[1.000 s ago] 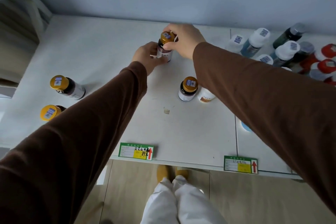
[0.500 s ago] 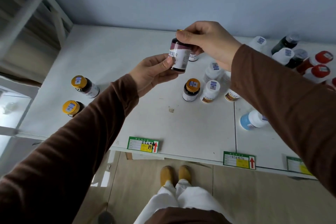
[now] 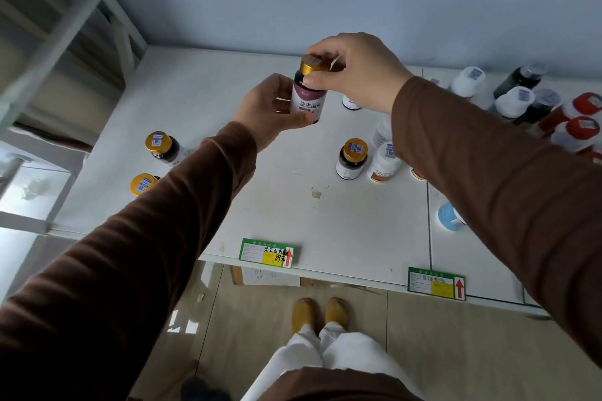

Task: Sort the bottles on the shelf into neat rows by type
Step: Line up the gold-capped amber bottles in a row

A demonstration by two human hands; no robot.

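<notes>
So far you have barely started: on the shelf (image 3: pixel 342 231), two gold-capped bottles (image 3: pixel 159 146) stand apart at the left, another gold-capped bottle (image 3: pixel 353 158) sits mid-shelf just beside a white one (image 3: pixel 384 161), and the white-, dark- and red-capped bottles (image 3: pixel 576 127) crowd loosely at the right, so nearly all rows remain to be made. Your left hand (image 3: pixel 270 111) cups the lifted bottle (image 3: pixel 308 96) from below, fingers curled round its body, while your right hand (image 3: pixel 355 72) pinches its neck and cap. It looks like dark glass with a gold cap and a white-and-purple label, held above the shelf's middle.
</notes>
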